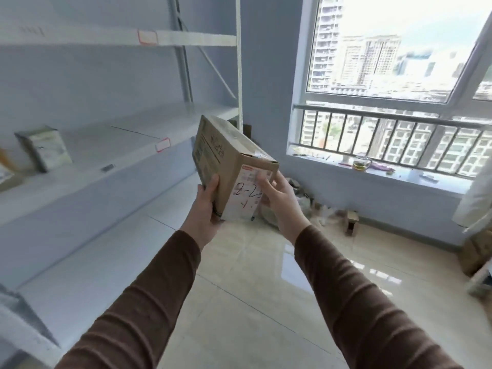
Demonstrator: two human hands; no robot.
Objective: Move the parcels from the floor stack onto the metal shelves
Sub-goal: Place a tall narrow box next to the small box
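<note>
I hold a brown cardboard parcel (221,153) up in front of me, tilted, its near end bearing a white label marked "2-2". My left hand (206,206) grips its lower left corner from below, thumb on the side face. My right hand (277,198) holds the right edge of the labelled end, fingers curled over it. The white metal shelves (127,145) run along the left wall. On the middle shelf stands one small taped parcel (44,147), and further parcels show partly at the far left edge (5,169).
A window with a railing (386,129) fills the right wall; a glass teapot (360,163) sits on its sill. Plastic wrap and a small carton (351,222) lie on the tiled floor under the window. More boxes (476,251) sit at the right edge.
</note>
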